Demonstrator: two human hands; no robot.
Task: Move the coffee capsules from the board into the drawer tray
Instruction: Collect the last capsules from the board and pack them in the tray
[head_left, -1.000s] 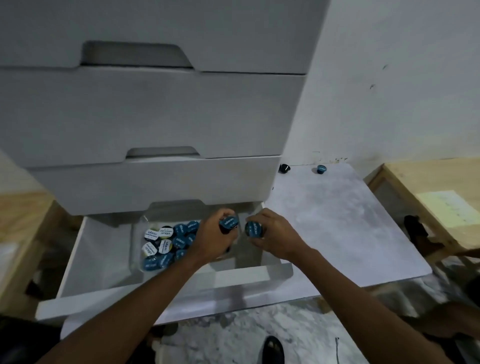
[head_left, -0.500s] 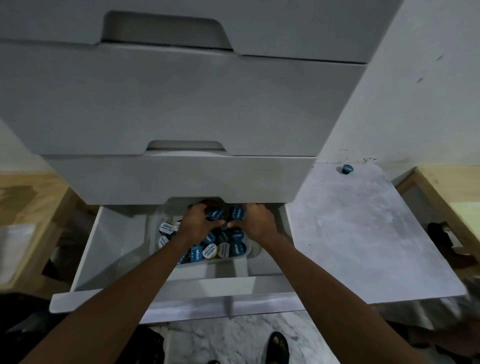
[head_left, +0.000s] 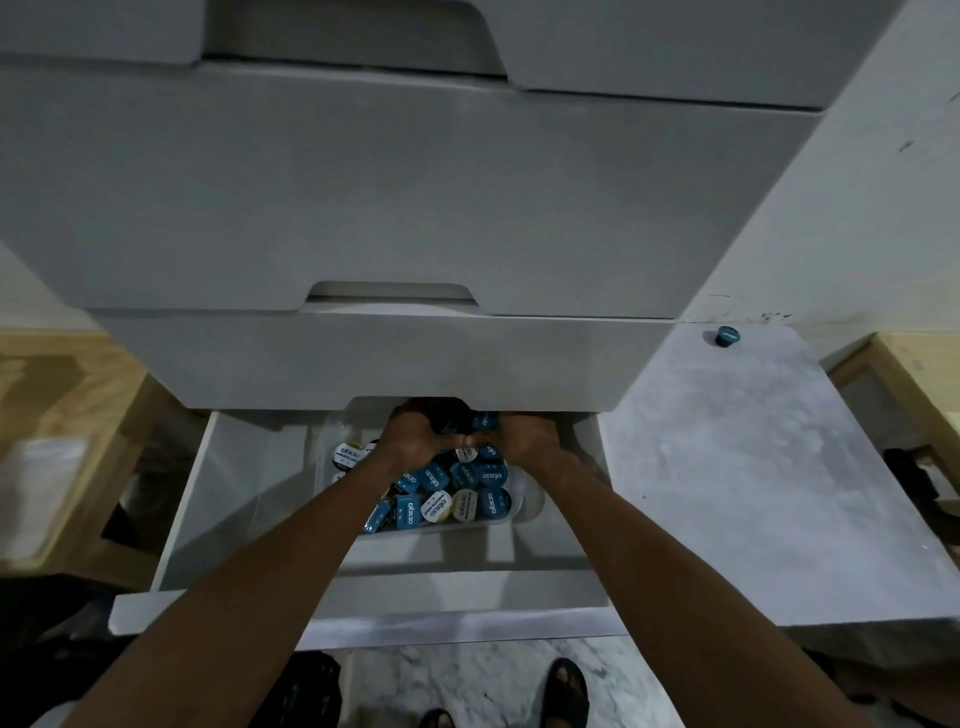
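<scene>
Both hands deep in the open bottom drawer (head_left: 197, 499), over the back of the clear tray (head_left: 524, 512). Left hand (head_left: 410, 434) curled, fingers bent around dark capsules at the tray's far end, partly under the front of the drawer above. Right hand (head_left: 527, 441) just beside it, fingers likewise curled, a blue capsule (head_left: 485, 420) showing at the fingertips. Firm grip or loose contact: cannot tell, fingertips in shadow.

Tray heaped with capsules (head_left: 452, 491), mostly blue lids, a few white or cream, lying tilted and overlapping. Some hidden under the left forearm.

Right of the cabinet, a pale marbled board (head_left: 737, 478) at about drawer height. One blue capsule (head_left: 727, 336) left on it, at the far edge near the wall, well apart from the hands.

Grey drawer fronts (head_left: 395, 197) stacked above, closed. Wooden furniture (head_left: 914, 358) on either side. Marble floor below, sandalled feet (head_left: 567, 686) at the lower edge.
</scene>
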